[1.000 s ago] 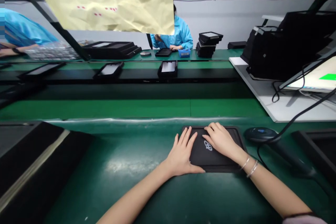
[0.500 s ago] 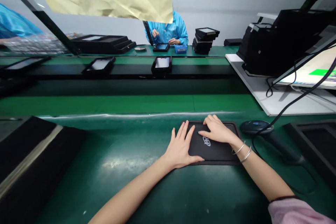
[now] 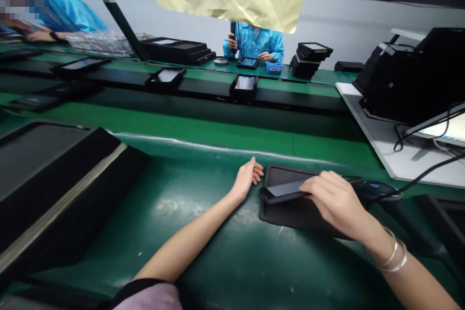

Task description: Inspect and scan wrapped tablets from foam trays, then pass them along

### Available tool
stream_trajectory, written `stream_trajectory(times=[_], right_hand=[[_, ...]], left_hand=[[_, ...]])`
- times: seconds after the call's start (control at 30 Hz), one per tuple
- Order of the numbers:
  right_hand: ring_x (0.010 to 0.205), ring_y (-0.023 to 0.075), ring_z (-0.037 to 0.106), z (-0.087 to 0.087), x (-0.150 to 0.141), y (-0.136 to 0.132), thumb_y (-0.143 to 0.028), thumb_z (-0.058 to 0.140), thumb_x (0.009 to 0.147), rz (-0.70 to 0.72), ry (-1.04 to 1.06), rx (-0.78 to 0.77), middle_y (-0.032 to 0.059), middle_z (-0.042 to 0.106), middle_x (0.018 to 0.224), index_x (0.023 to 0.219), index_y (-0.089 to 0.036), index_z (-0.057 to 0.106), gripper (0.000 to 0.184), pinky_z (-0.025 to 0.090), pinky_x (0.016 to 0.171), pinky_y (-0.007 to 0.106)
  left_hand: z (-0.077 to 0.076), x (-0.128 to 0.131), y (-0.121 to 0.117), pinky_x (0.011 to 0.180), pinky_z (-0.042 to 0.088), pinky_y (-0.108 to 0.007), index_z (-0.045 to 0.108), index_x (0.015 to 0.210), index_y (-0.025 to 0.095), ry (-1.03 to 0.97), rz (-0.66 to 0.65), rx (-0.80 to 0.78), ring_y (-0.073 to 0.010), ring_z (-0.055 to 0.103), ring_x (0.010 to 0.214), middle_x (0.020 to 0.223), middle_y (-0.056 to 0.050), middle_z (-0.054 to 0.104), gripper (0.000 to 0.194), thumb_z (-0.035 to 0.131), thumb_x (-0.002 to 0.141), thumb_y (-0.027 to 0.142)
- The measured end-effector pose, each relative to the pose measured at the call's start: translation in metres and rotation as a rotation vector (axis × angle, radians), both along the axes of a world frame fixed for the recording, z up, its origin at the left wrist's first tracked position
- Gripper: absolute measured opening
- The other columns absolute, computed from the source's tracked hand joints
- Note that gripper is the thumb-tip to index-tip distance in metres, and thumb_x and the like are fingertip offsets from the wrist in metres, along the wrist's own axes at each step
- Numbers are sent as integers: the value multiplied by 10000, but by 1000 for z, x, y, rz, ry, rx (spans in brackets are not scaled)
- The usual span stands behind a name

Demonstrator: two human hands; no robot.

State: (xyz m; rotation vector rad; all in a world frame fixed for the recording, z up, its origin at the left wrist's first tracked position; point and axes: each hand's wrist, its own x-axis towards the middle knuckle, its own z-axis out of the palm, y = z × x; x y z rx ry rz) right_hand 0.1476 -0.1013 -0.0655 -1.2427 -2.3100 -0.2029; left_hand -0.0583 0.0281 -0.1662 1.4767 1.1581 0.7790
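Note:
A black tablet (image 3: 285,190) is tilted in the grip of my right hand (image 3: 336,203), its grey screen turned up and towards me. Fingers hold it at its right end. Under it lies a shallow black foam tray (image 3: 281,215) on the green bench mat, partly hidden by the tablet and the hand. My left hand (image 3: 247,180) rests just left of the tray's edge, empty, with its fingers loosely bent and a little apart.
At left stands a stack of black foam trays (image 3: 65,189). A barcode scanner (image 3: 378,189) lies right of my hand, beside a white board (image 3: 403,157). Trays with tablets (image 3: 244,86) sit on the line ahead. Across it, a person in blue (image 3: 256,43) works; another is far left.
The dark panel with a white logo no longer shows; my right hand now holds the tablet tilted, screen up. My left hand has come off the tray to its left. The view has turned left.

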Motion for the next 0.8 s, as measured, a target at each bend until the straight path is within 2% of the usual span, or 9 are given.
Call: stream_trajectory(times=[0.1, 0.2, 0.3, 0.47, 0.6, 0.7, 0.8], right_hand=[[696, 178, 534, -26, -10, -4, -38, 479, 897, -10, -81, 254, 81, 679, 867, 960, -178, 594, 193, 380, 618, 330], [625, 164, 511, -56, -18, -1, -37, 485, 901, 12, -117, 312, 57, 665, 760, 847, -187, 603, 199, 353, 578, 322], [596, 161, 495, -70, -24, -1, -40, 448, 916, 60, -135, 241, 46, 646, 711, 787, -177, 605, 244, 351, 563, 316], [681, 164, 542, -62, -21, 7, -226, 434, 973, 132, -82, 3, 53, 647, 788, 791, -175, 605, 255, 418, 618, 292], [807, 216, 564, -60, -18, 46, -177, 436, 949, 44, 13, -118, 94, 656, 902, 915, -157, 617, 185, 441, 728, 353], [898, 233, 574, -70, -21, 84, -167, 469, 921, -20, 101, -236, 92, 650, 961, 993, -163, 608, 158, 455, 799, 379], [883, 198, 596, -81, -24, 107, -164, 502, 901, -51, 188, -347, 63, 638, 926, 960, -176, 613, 126, 476, 790, 334]], left_hand=[[3, -5, 6, 471, 430, -228, 584, 848, 136, -61, -107, -123, -91, 521, 525, 676, 12, 561, 453, 404, 940, 542], [4, -8, 6, 437, 407, -199, 584, 897, 133, -83, -182, -156, -72, 488, 497, 668, 33, 540, 301, 529, 919, 428], [0, -11, 6, 437, 404, -189, 570, 993, 136, -79, -212, -138, -67, 476, 498, 679, 46, 529, 197, 603, 888, 300], [-8, -15, 10, 530, 452, -224, 579, 976, 136, -68, -213, -62, -98, 535, 613, 762, 18, 567, 182, 644, 849, 249], [-10, -16, 10, 516, 428, -220, 573, 980, 141, -58, -212, -26, -96, 516, 594, 736, 27, 553, 207, 657, 833, 261], [-10, -17, 10, 510, 428, -217, 566, 970, 142, -56, -223, -17, -97, 522, 602, 744, 22, 553, 194, 639, 846, 272], [-9, -17, 10, 506, 433, -222, 566, 965, 140, -48, -239, -13, -99, 524, 593, 725, 25, 546, 193, 618, 862, 295]])
